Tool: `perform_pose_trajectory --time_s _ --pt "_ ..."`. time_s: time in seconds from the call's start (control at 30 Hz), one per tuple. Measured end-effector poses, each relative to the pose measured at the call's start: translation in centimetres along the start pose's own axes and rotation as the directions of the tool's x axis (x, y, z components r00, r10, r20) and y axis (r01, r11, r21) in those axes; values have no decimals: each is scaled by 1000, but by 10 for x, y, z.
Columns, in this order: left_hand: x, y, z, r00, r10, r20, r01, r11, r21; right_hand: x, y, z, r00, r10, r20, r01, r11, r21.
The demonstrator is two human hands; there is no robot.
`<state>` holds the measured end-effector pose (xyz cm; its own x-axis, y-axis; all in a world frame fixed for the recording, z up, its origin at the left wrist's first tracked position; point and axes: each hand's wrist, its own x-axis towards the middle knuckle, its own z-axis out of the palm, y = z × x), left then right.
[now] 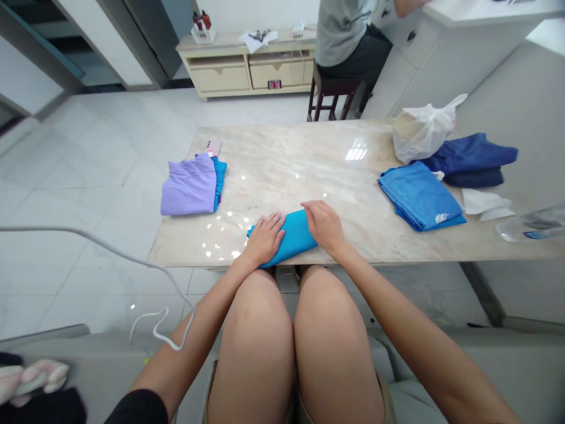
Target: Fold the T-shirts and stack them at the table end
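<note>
A folded turquoise cloth [293, 235] lies at the near edge of the marble table [286, 159]. My left hand [266, 235] lies flat on the cloth's left end, fingers stretched out. My right hand [324, 225] presses on its right end, fingers slightly curled over the fabric. Neither hand lifts the cloth.
A folded purple garment [188, 185] on a turquoise one sits at the table's left, a pink phone [213, 146] behind it. At the right lie a blue folded garment [419, 197], a dark blue one [472, 159] and a white plastic bag [421, 132]. A person [344, 35] sits on a stool beyond.
</note>
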<state>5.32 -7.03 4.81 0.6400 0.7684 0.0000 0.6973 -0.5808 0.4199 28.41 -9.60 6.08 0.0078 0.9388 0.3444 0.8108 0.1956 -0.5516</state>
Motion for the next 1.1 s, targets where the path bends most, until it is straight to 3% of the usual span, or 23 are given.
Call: perform_pose_trajectory --time_s 0.07,0.13,0.33,0.5,0.63,0.77,0.93,1.1 --pt "-3 0 1 1000 -23 -14 23 1000 15 -14 1 10 983 -55 176 63 997 -42" --pt "-6 -1 3 998 -48 -33 49 998 35 -22 8 21 959 -51 279 76 994 -82" --pt "2 -14 12 999 -34 -34 38 995 94 -12 30 35 930 -12 368 75 984 -159" --pt "19 -28 5 995 97 -3 -97 994 54 21 43 35 904 38 425 48 981 -190" --pt "19 -31 -3 965 241 106 -244 970 15 36 34 34 928 82 362 10 969 -245" --pt "10 -25 0 987 143 79 -145 989 25 7 3 38 987 32 158 2 978 -208" --pt "2 -21 9 998 57 -6 -57 998 -20 -43 -8 46 959 -61 278 114 978 -177" --pt "10 -28 12 997 55 -56 -54 998 9 -36 4 50 965 -86 247 134 973 -187"
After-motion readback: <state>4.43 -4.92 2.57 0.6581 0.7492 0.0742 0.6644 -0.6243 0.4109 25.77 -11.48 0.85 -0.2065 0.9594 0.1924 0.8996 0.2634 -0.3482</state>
